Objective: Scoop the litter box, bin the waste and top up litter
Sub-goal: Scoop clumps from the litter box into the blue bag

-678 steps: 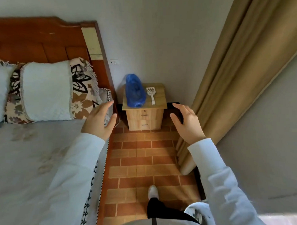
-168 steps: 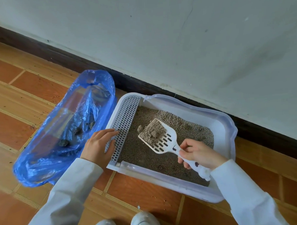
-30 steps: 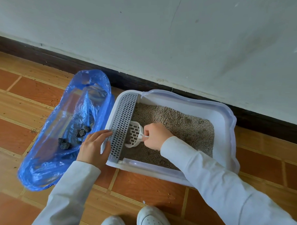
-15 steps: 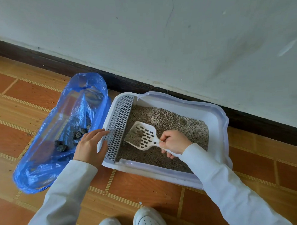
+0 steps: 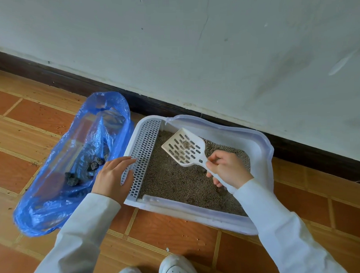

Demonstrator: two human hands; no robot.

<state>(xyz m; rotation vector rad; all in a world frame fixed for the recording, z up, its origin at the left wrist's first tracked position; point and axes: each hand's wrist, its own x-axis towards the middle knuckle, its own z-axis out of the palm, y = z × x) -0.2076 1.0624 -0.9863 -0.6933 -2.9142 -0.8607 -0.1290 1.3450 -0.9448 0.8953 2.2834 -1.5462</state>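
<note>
Right hand (image 5: 227,171) pinches the stiff, light scoop (image 5: 184,149) by its handle; left hand (image 5: 113,177) rests spread on the box (image 5: 265,153) rim

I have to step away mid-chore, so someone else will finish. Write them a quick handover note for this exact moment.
Hands: the right hand holds the scoop by its handle, raised over the litter with only a few crumbs in it. The left hand rests open on the grated edge of the litter box.
Things: the box sits on the floor against the wall; the blue bag lies open just left of it.
Done: several dark clumps are already in the bag.
Left: sift the rest of the litter, bin any finds, then top up. No fresh litter supply is in view.
</note>
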